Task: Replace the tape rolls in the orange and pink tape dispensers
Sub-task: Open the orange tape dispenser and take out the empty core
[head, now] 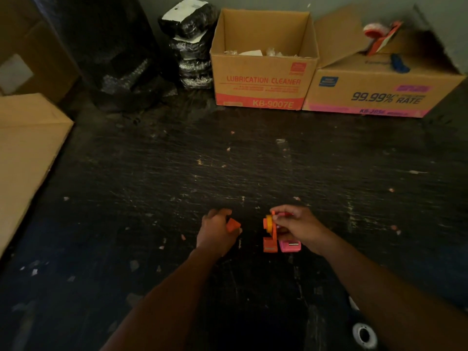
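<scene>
The orange tape dispenser (pixel 269 236) stands on the dark floor near the bottom middle, with a yellowish tape roll (pixel 268 222) on its hub. Beside it on the right lies the pink tape dispenser (pixel 290 246), partly hidden under my right hand (pixel 297 224). My right hand pinches the top of the orange dispenser at the roll. My left hand (pixel 216 230) is closed around a small orange piece (pixel 233 225), a little to the left of the dispensers.
An open "Lubrication Cleaner" cardboard box (pixel 263 79) and a second box (pixel 385 89) stand at the back wall. Black wrapped bundles (pixel 192 46) are stacked at the back left. A large flat carton (pixel 27 153) lies on the left. A tape roll (pixel 364 335) lies at bottom right.
</scene>
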Demonstrator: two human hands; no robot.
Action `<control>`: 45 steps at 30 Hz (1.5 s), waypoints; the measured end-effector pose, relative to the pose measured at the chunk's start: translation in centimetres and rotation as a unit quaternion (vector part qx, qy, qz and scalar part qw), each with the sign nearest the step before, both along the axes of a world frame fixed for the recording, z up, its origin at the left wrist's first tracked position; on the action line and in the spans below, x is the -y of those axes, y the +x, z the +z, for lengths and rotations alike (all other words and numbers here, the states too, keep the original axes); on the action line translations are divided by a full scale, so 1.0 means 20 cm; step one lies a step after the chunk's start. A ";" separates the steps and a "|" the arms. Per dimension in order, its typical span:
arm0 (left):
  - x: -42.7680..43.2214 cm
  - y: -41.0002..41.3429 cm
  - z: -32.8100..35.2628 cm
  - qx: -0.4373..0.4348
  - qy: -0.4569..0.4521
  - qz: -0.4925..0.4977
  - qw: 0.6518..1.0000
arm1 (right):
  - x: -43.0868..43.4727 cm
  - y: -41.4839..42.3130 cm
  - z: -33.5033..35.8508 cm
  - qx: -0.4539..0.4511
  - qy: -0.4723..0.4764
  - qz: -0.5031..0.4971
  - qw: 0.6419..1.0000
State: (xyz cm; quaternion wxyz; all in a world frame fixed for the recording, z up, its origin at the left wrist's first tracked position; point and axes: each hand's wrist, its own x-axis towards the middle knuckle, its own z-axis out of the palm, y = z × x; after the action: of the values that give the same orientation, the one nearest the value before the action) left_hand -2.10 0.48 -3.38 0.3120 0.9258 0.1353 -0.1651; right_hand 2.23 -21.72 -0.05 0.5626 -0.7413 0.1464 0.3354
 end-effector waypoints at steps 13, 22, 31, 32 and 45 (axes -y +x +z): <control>0.21 -0.07 0.35 -0.058 -0.346 -0.006 0.937 | 0.01 -0.17 0.18 -0.007 0.083 -0.026 0.996; 0.32 -0.36 0.36 -0.073 -0.351 0.005 0.933 | 0.13 -0.46 0.19 -0.002 0.035 -0.029 0.999; 0.28 -0.64 0.06 -0.094 -0.134 -0.036 0.986 | 0.27 -0.74 0.03 -0.034 -0.052 -0.089 0.994; 0.28 -0.67 0.04 -0.101 -0.107 -0.039 0.988 | 0.28 -0.76 0.01 -0.037 -0.056 -0.088 0.994; 0.31 -0.71 0.10 -0.037 0.001 -0.063 0.997 | 0.32 -0.84 0.04 -0.044 -0.053 -0.081 0.994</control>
State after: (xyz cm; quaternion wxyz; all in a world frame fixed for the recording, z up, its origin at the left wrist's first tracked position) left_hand -16.31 -5.67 -1.36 0.2949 0.9262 0.0879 -0.2181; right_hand -14.52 -28.03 0.80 0.5408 -0.7405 0.2480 0.3124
